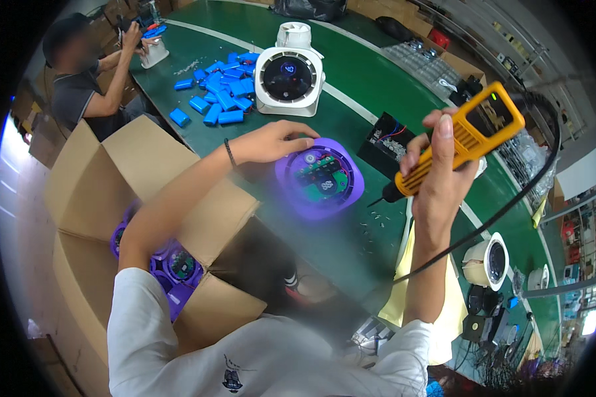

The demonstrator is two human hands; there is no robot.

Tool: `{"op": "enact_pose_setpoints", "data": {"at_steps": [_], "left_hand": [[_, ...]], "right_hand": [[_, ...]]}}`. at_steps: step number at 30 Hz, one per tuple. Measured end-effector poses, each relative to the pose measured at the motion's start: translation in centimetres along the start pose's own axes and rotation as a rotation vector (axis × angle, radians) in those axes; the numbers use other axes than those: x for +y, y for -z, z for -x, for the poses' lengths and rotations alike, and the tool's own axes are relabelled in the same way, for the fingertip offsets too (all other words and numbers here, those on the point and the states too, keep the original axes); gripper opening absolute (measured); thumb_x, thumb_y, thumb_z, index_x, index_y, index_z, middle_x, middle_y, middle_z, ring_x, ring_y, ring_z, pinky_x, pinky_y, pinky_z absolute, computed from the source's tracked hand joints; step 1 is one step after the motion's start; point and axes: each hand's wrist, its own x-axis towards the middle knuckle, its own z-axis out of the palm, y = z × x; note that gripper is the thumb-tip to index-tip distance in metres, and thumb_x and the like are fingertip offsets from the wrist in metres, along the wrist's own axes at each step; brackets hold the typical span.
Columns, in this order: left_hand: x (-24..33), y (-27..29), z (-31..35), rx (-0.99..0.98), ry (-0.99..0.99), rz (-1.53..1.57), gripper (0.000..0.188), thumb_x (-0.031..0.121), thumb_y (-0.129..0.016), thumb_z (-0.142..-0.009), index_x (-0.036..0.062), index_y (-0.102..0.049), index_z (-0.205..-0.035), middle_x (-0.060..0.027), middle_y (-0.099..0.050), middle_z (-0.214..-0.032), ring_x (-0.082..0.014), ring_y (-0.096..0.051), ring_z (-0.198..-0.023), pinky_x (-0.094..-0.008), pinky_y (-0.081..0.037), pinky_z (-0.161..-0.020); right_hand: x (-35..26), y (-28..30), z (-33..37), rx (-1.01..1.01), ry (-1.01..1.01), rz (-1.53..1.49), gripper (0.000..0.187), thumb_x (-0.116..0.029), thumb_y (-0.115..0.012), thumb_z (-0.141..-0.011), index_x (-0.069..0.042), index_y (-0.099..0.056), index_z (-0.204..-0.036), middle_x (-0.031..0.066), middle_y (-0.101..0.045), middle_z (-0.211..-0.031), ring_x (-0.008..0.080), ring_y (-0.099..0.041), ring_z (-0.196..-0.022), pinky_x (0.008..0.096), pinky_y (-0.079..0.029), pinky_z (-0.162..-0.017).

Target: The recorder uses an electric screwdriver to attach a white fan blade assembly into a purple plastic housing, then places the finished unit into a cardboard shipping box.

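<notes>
A purple rounded-square housing [287, 188], with a green circuit board [334, 173] exposed inside it, sits on the table's near edge in front of me. My left hand [275, 140] grips its upper left rim, fingers bent over the edge. To its right my right hand [440, 159] is wrapped round a yellow corded electric screwdriver [487, 122]. The tool's thin bit points down and left, apart from the housing, above small bits scattered on the table. A black open box with coloured wires [385, 140] lies between the housing and my right hand.
Blue battery packs [225, 92] lie piled at the far left, beside a white device with a lit display [288, 76]. An open cardboard box [79, 178] holding purple housings stands at my left. A black cable [510, 198] crosses my right forearm. Another person [89, 86] works at far left.
</notes>
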Motion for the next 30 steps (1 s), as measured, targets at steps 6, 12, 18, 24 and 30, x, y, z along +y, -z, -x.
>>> {"op": "enact_pose_setpoints", "data": {"at_steps": [6, 12, 18, 24, 30], "left_hand": [[-1.8, -2.8, -0.3, -0.07, -0.034, 0.302, 0.032, 0.026, -0.059, -0.098, 0.0006, -0.067, -0.116, -0.0057, -0.069, -0.094, -0.008, -0.059, -0.083, -0.0264, -0.05, -0.074], [0.6, -4.6, 2.0, -0.067, 0.004, 0.294, 0.031, 0.021, -0.056, -0.099, -0.0027, -0.064, -0.117, -0.0089, -0.07, -0.089, -0.0097, -0.06, -0.081, -0.0277, -0.05, -0.075], [0.7, -4.5, 1.7, -0.052, 0.018, 0.327, 0.026, 0.02, -0.057, -0.098, -0.0004, -0.066, -0.109, -0.0053, -0.064, -0.065, -0.0067, -0.056, -0.056, -0.0275, -0.044, -0.052], [-0.5, -5.1, 1.5, -0.082, 0.019, 0.532, 0.027, 0.021, -0.056, -0.098, -0.0027, -0.065, -0.109, -0.0015, -0.063, -0.067, -0.0042, -0.054, -0.059, -0.0259, -0.043, -0.053], [-1.1, -4.6, 1.4, -0.104, -0.025, 0.433, 0.028, 0.019, -0.054, -0.101, -0.0044, -0.062, -0.112, 0.0023, -0.063, -0.074, 0.0008, -0.051, -0.065, -0.0192, -0.042, -0.055]], "right_hand": [[0.5, -2.9, -0.7, -0.1, -0.066, -0.051, 0.055, -0.053, -0.056, -0.096, 0.0, -0.047, -0.106, 0.0097, -0.056, -0.086, 0.0138, -0.052, -0.048, 0.0263, -0.043, -0.042], [1.6, -3.8, 0.1, -0.111, -0.065, -0.132, 0.056, -0.057, -0.051, -0.096, -0.003, -0.046, -0.112, 0.0119, -0.054, -0.091, 0.0134, -0.047, -0.045, 0.0245, -0.039, -0.039], [1.0, -3.4, 1.7, -0.164, -0.013, -0.183, 0.066, -0.063, -0.047, -0.095, -0.001, -0.047, -0.116, 0.0128, -0.052, -0.092, 0.0106, -0.045, -0.038, 0.0215, -0.039, -0.03], [0.8, -3.8, 2.3, -0.148, -0.032, -0.174, 0.066, -0.064, -0.045, -0.095, -0.001, -0.048, -0.116, 0.0138, -0.052, -0.094, 0.0123, -0.046, -0.04, 0.0226, -0.041, -0.032], [0.9, -3.7, 2.1, -0.142, -0.029, -0.099, 0.066, -0.064, -0.047, -0.094, -0.002, -0.047, -0.116, 0.0122, -0.051, -0.098, 0.0125, -0.046, -0.041, 0.0242, -0.04, -0.033]]}}
